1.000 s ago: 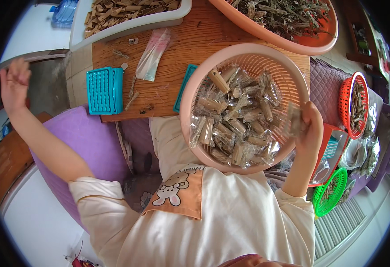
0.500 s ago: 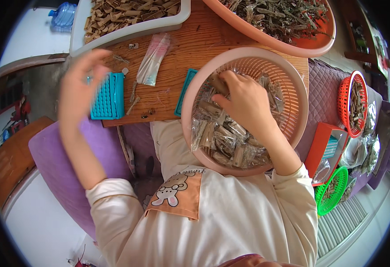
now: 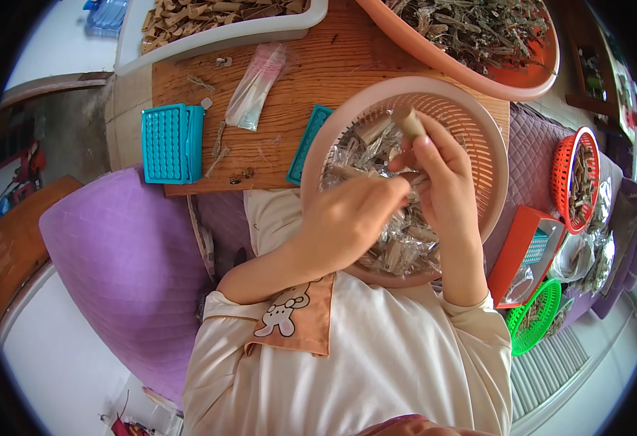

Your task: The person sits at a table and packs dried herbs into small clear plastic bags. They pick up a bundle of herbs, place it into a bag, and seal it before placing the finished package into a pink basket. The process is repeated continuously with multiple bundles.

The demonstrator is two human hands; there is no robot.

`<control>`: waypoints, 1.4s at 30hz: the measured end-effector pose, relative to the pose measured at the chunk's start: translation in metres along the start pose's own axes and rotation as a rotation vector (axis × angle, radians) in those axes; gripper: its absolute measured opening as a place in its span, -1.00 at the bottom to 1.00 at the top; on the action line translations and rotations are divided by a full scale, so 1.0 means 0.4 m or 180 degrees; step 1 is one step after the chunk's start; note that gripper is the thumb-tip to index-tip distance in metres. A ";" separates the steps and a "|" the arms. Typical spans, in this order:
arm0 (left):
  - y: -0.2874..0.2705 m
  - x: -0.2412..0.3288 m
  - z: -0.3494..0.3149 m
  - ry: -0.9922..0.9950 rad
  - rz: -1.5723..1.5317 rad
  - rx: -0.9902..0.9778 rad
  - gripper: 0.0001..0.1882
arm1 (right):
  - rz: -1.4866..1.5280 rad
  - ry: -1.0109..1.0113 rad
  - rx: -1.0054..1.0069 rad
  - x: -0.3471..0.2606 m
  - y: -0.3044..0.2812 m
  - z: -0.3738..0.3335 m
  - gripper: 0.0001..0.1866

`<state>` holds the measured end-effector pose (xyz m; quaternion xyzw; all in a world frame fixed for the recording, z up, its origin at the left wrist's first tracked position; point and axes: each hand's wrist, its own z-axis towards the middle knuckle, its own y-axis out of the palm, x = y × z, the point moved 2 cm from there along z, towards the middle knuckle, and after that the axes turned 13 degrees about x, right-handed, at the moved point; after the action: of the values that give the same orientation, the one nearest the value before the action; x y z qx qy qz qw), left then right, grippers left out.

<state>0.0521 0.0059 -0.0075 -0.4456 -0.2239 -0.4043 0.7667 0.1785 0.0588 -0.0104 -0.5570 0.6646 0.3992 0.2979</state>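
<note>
Over the pink colander-like basket (image 3: 498, 189), my right hand (image 3: 445, 163) is closed around a short tan-brown cylindrical piece (image 3: 408, 122), its end pointing up and away from me. My left hand (image 3: 351, 214) has come beside the right, its fingertips pinched together near the right palm. Whatever lies between those left fingertips is too small or hidden to name. Clear plastic packets of dried brown plant pieces (image 3: 398, 251) fill much of the basket, partly covered by my hands and forearms.
Stacked teal ridged trays (image 3: 166, 145) and clear plastic bags (image 3: 256, 87) lie on the wooden table (image 3: 325, 65). A white tub (image 3: 216, 40) of curled brown pieces and an orange basin (image 3: 529, 87) of dried stalks stand behind. Red (image 3: 564, 174) and green (image 3: 522, 341) baskets are at right.
My left hand has swung from above the teal trays to the basket, beside my right hand. The right hand has lifted the tan-brown piece out of the packets.
</note>
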 end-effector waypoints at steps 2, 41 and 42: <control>-0.036 -0.005 0.022 -0.0164 0.0160 0.0051 -0.80 | -0.0579 -0.0052 -0.0122 -0.020 0.006 -0.020 -0.64; -0.083 -0.460 0.085 -0.1189 0.2411 0.0892 -0.75 | -0.1130 -0.0845 -0.0229 0.025 -0.005 -0.017 -0.69; -0.081 -0.454 0.087 -0.1085 0.2509 0.0889 -0.77 | -0.1153 -0.0870 -0.0237 0.025 -0.005 -0.016 -0.69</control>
<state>-0.0780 0.1035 -0.1014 -0.4493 -0.2125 0.0319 0.8671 0.1789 0.0481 -0.0161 -0.6186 0.4919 0.4352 0.4312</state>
